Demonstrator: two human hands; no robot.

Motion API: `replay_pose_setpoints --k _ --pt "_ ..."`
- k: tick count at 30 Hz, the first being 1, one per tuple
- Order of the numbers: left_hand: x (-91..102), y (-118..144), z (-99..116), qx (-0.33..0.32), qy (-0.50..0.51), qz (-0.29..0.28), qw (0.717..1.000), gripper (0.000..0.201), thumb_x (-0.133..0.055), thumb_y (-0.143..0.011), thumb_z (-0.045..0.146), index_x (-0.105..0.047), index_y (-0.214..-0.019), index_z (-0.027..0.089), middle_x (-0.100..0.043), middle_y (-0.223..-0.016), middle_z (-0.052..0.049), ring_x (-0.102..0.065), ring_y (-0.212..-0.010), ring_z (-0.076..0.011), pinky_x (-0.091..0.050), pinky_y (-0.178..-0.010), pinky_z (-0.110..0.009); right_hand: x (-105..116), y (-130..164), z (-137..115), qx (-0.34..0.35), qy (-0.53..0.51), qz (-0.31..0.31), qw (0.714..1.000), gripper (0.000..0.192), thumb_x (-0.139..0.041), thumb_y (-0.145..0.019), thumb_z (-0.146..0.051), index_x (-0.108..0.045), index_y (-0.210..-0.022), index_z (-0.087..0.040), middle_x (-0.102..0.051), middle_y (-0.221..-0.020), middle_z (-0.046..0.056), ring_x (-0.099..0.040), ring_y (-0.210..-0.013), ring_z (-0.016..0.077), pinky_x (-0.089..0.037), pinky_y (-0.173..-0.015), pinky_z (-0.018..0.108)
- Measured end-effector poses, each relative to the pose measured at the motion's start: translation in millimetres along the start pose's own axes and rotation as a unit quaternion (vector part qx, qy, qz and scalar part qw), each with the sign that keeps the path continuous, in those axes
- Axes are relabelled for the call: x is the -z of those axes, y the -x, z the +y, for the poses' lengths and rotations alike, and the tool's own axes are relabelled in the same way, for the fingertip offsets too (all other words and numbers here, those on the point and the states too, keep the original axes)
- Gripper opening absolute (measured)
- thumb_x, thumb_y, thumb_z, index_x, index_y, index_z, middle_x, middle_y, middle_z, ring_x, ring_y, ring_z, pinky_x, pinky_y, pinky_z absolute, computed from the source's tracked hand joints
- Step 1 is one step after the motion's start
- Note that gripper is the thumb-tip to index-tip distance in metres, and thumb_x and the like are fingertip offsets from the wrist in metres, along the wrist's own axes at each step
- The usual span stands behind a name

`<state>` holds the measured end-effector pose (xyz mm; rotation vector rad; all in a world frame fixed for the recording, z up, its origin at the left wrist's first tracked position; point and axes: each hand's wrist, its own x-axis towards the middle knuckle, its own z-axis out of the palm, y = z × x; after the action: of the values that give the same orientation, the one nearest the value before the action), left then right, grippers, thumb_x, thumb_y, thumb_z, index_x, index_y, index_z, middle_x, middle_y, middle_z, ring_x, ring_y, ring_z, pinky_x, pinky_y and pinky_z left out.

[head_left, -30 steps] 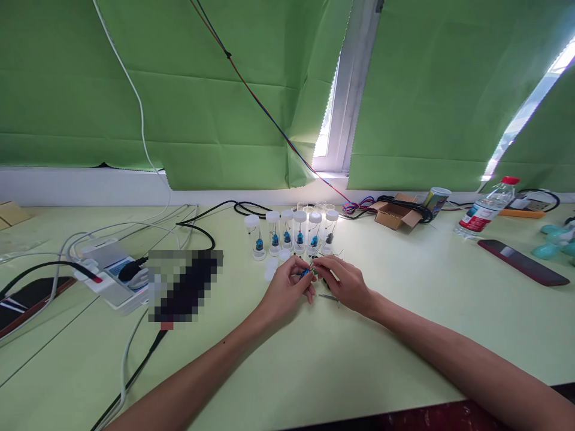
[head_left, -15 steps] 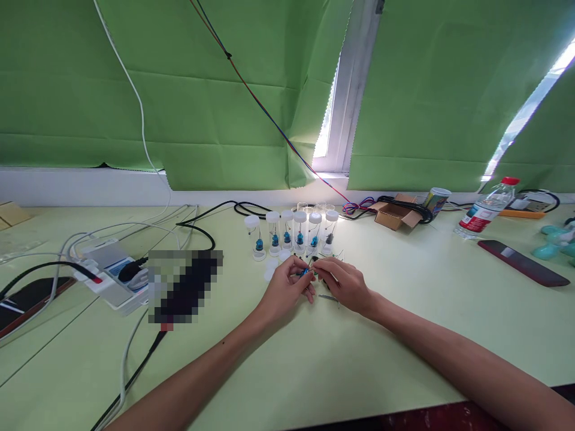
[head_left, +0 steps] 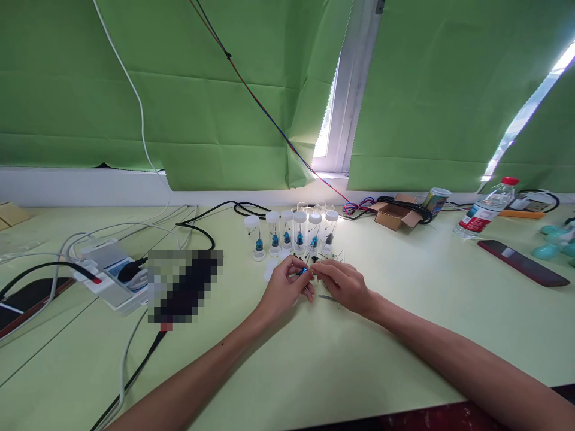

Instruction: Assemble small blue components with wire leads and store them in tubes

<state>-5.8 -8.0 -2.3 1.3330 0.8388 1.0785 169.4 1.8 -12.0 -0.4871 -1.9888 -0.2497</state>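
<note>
Left hand (head_left: pixel 287 287) pinches a tiny blue part (head_left: pixel 304 272) (too small to identify); right hand (head_left: pixel 344 284) grips its far end, mid-tabletop (head_left: pixel 314 359), near capped vials (head_left: pixel 294 232).

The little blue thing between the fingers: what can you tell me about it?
The small blue part is a tiny bright-blue piece, too small to make out in detail. It is pinched between the fingertips of the left hand and the right hand, just above the pale green table, in front of a row of clear white-capped vials holding similar blue pieces.
</note>
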Motion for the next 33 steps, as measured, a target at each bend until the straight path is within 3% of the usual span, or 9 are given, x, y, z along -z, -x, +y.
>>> replay_pose_setpoints --k 7,19,33 --pt "-2.1 -0.4 1.6 -0.008 0.013 0.006 1.000 0.033 -0.072 -0.077 0.039 -0.047 -0.083 0.019 -0.058 -0.076 0.003 -0.065 -0.057 -0.0144 -0.058 -0.054 -0.032 -1.8 2.4 2.5 -0.002 0.000 0.010 1.000 0.022 -0.052 -0.092 -0.008 -0.059 -0.111 -0.017 -0.071 -0.086 0.009 -0.068 -0.076 0.0151 -0.057 -0.067 0.025" --pt "-2.1 0.6 5.9 0.004 0.074 -0.007 0.997 0.033 -0.071 -0.078 0.042 -0.051 -0.088 0.018 -0.064 -0.089 -0.003 -0.071 -0.080 -0.0207 -0.060 -0.071 -0.036 -2.3 3.9 3.9 -0.023 -0.011 0.027 0.999 0.025 -0.052 -0.091 -0.006 -0.060 -0.112 -0.018 -0.071 -0.086 0.007 -0.068 -0.076 0.0145 -0.056 -0.066 0.024" --pt "-2.2 -0.9 5.9 0.001 0.075 0.011 0.997 0.035 -0.069 -0.078 0.048 -0.053 -0.087 0.018 -0.066 -0.086 -0.002 -0.072 -0.079 -0.0211 -0.060 -0.071 -0.036 -2.8 5.0 3.8 -0.032 -0.013 0.022 0.999 0.026 -0.051 -0.092 -0.007 -0.060 -0.113 -0.019 -0.071 -0.087 0.007 -0.067 -0.077 0.0151 -0.056 -0.067 0.026"
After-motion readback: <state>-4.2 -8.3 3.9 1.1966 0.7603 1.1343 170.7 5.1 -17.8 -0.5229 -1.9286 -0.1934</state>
